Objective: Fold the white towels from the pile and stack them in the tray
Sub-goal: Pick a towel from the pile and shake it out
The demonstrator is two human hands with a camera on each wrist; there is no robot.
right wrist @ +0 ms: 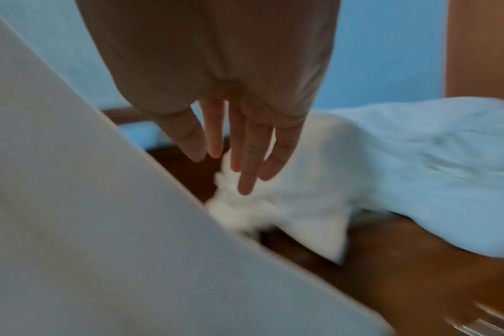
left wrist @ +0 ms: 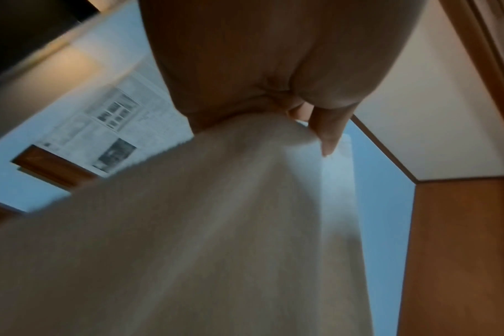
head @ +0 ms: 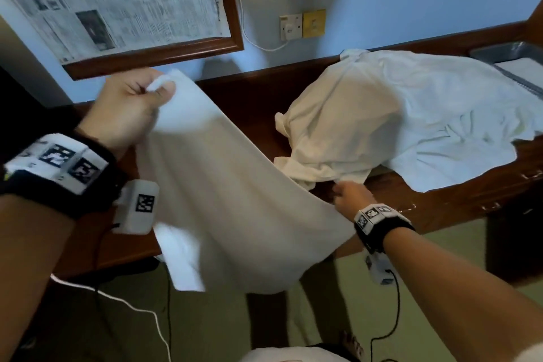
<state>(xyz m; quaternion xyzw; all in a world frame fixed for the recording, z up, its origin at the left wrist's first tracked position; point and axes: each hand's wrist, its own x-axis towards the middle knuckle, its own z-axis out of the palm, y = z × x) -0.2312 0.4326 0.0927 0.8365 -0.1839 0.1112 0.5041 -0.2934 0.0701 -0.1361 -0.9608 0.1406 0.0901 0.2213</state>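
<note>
My left hand [head: 160, 89] is raised at the upper left and pinches one corner of a white towel [head: 235, 185]. The towel hangs in a long sag across the desk's front edge. In the left wrist view my fingers [left wrist: 328, 134] curl round the bunched corner of the towel [left wrist: 216, 227]. My right hand [head: 340, 191] is low, beside the towel's lower edge and the pile of white towels [head: 396, 114]. Its fingers [right wrist: 245, 168] are straight and hold nothing, just in front of the pile [right wrist: 389, 170]. The grey tray [head: 505, 51] stands at the far right.
The dark wooden desk [head: 252, 103] runs along a blue wall. A framed newspaper [head: 117, 3] hangs above it on the left, wall sockets [head: 302, 25] in the middle. Cables [head: 132, 307] trail over the green floor below. A folded white cloth [head: 526, 69] lies in the tray.
</note>
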